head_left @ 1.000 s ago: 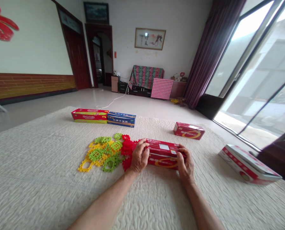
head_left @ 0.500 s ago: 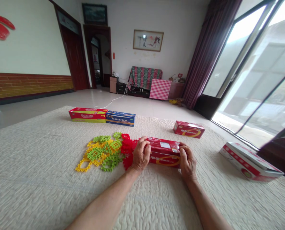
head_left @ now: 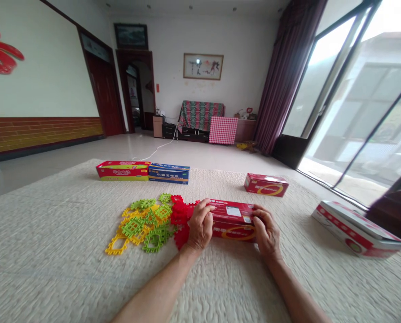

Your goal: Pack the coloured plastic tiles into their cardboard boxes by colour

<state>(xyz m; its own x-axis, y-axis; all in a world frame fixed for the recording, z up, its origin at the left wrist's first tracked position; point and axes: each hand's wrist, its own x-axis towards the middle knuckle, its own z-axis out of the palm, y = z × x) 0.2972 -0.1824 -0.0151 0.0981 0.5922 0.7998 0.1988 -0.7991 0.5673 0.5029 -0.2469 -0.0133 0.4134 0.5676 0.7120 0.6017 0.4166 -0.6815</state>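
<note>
A long red cardboard box [head_left: 233,220] with a white label on top lies between my two hands on the quilted cover. My left hand [head_left: 200,225] is wrapped round its left end, thumb at the front. Round the right end curls my right hand [head_left: 266,229], fingers on the top edge and corner. Directly left of the box are red plastic building pieces [head_left: 181,217], partly hidden by my left hand. Yellow pieces [head_left: 117,244] and green pieces [head_left: 155,238] with toothed edges are heaped beside them.
Farther back stand a red and yellow-green box [head_left: 122,171] and a blue box [head_left: 169,173], end to end. A second red box [head_left: 266,185] sits at the back right. A white and red box [head_left: 357,229] lies at the right on the quilted cover [head_left: 68,269].
The camera view has tilted up slightly, so everything sits lower in the picture. Both hands keep their hold on the red box, with no clear movement of it on the cover.
</note>
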